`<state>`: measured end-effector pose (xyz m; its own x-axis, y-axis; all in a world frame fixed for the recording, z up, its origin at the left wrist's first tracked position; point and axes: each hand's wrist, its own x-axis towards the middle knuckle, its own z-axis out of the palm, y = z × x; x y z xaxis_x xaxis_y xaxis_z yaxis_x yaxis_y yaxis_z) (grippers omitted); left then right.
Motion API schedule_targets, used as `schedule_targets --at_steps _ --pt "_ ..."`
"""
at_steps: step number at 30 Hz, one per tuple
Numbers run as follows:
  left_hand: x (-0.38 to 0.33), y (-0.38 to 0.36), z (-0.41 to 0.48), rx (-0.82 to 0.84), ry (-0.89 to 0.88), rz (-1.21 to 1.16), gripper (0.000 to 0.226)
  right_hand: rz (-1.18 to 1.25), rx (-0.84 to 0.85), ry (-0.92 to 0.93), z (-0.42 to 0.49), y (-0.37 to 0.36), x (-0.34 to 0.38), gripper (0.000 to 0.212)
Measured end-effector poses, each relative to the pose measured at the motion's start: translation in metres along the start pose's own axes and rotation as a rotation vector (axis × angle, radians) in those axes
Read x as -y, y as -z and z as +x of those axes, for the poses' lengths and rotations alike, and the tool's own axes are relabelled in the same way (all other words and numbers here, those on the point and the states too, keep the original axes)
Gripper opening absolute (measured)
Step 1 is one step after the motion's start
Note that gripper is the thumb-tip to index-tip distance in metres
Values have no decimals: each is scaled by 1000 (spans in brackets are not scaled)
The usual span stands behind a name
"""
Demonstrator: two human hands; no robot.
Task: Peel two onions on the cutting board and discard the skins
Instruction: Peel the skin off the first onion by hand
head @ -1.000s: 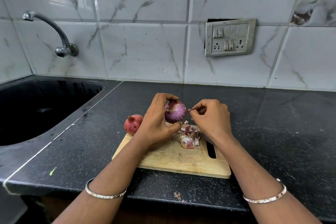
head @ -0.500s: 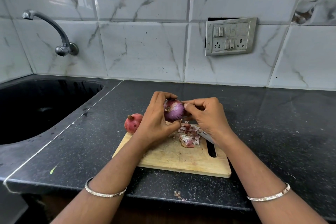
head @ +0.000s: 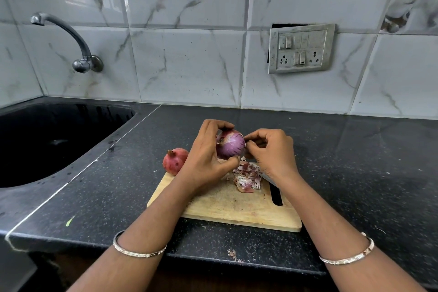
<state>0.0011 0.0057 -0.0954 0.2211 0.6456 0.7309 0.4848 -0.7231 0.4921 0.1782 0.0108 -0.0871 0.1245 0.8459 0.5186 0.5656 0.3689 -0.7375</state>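
My left hand (head: 203, 161) holds a purple, partly peeled onion (head: 231, 146) in the air above the far side of the wooden cutting board (head: 237, 211). My right hand (head: 272, 154) pinches at the onion's right side with thumb and fingertips touching its skin. A second onion (head: 175, 161), still in its reddish skin, sits at the board's far left corner. A pile of torn skins (head: 246, 176) lies on the board under my hands. A knife (head: 269, 179) lies on the board, mostly hidden by my right wrist.
The board lies on a black speckled counter (head: 355, 173). A black sink (head: 47, 140) is sunk in at the left, with a tap (head: 71, 38) on the tiled wall. A switch panel (head: 301, 48) is on the wall. Skin bits (head: 233, 255) lie near the counter's front edge.
A second ago my right hand held a skin strip away from the onion. It has since come back against the onion's right side; my left hand turned the onion slightly.
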Motion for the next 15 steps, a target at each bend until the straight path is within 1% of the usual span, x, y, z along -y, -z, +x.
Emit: schedule_targets --at_steps 3,5,7,11,15 --pt "0 1 0 -29 11 -8 57 -139 30 -25 0 3 -1 14" --pt "1 1 0 -24 9 7 58 -170 62 -7 -2 4 2 13" --pt "2 0 -1 -15 9 34 62 -133 57 28 -4 4 7 13" --pt "5 0 -2 -20 23 49 67 64 1 92 -4 7 14 11" --pt "5 1 -2 6 25 40 69 71 85 155 -6 6 16 16"
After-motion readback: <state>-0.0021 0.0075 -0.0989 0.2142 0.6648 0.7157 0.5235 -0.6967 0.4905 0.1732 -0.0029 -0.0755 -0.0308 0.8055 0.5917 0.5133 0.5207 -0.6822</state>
